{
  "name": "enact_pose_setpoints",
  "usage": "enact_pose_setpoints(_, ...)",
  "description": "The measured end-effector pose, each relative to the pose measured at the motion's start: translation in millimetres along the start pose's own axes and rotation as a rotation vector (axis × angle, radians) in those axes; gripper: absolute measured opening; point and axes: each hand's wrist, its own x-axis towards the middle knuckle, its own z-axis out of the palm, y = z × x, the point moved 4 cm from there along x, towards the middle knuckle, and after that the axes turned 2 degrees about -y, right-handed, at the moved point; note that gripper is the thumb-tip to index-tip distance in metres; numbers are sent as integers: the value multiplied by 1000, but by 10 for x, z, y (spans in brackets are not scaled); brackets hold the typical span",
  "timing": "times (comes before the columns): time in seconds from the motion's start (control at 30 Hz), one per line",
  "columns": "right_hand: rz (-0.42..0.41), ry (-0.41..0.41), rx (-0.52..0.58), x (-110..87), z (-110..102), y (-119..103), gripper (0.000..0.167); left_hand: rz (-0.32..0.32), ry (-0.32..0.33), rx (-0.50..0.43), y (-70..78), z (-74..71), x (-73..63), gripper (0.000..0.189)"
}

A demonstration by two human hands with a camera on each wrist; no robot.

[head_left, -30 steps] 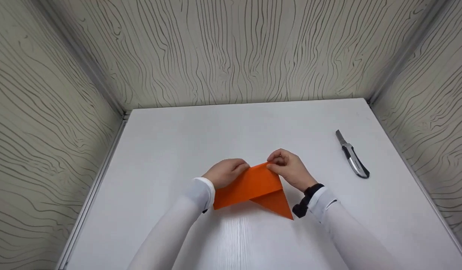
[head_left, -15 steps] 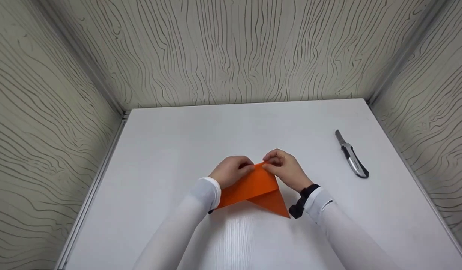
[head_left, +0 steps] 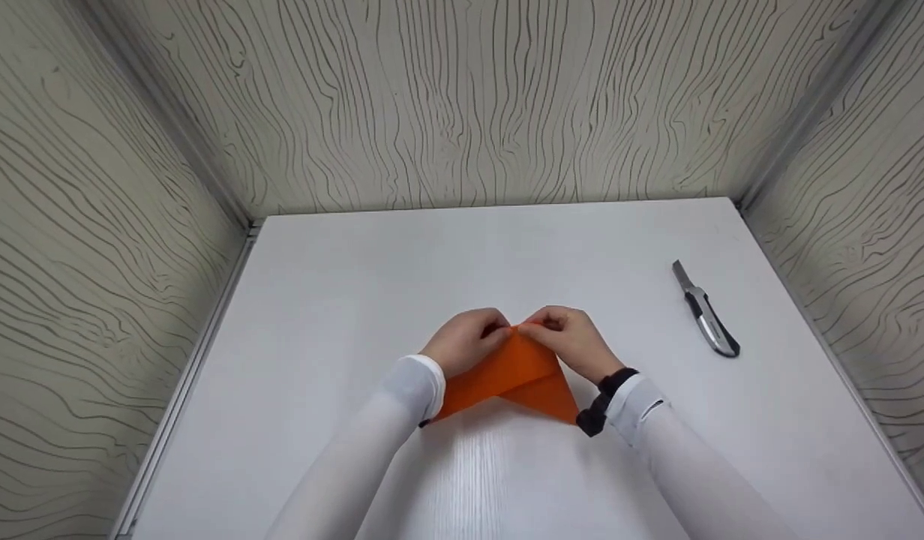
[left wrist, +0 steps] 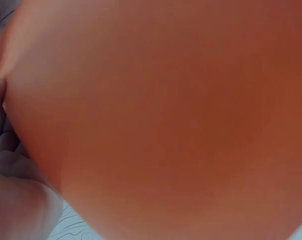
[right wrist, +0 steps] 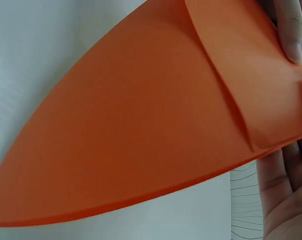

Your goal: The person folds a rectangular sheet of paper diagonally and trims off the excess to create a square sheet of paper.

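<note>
A folded sheet of orange paper [head_left: 520, 367] is held just over the front middle of the table. Its far edge is pinched from the left by my left hand [head_left: 464, 342], thumb on the near side. From the right, my right hand [head_left: 574, 341] pinches the same edge between thumb and fingers, the fingertips of both hands close together. A folded flap [right wrist: 251, 75] lies over the larger layer in the right wrist view. Orange paper [left wrist: 166, 120] fills most of the left wrist view and hides much of the hands there.
A utility knife [head_left: 708, 319] with its blade out lies at the right of the white table [head_left: 357, 270]. Patterned panels [head_left: 462, 105] enclose the back and both sides. A black band [head_left: 612, 386] is on my right wrist.
My hands have drawn closer together along the paper's far edge, the left moving right and the right slightly left. The paper's lower right corner has shifted a little left and up.
</note>
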Motion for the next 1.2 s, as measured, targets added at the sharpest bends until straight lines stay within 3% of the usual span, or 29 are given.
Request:
enact_pose_setpoints(0.1,13,15,7,-59,6,-158,18,0,7,2,4,13,-2,14)
enact_pose_setpoints(0.4,-13,4,11,-56,8,-203,16,43,53,-9,35,10,-9,13)
enact_pose_setpoints(0.57,-21,2,6,-65,2,-216,18,49,45,4,63,1,-4,13)
enact_pose_setpoints(0.87,8,49,-8,56,-28,98,22,-12,25,-20,50,13,-4,17)
enact_pose_setpoints(1.2,12,68,18,74,-83,183,24,-6,17,-77,-23,-7,-10,19)
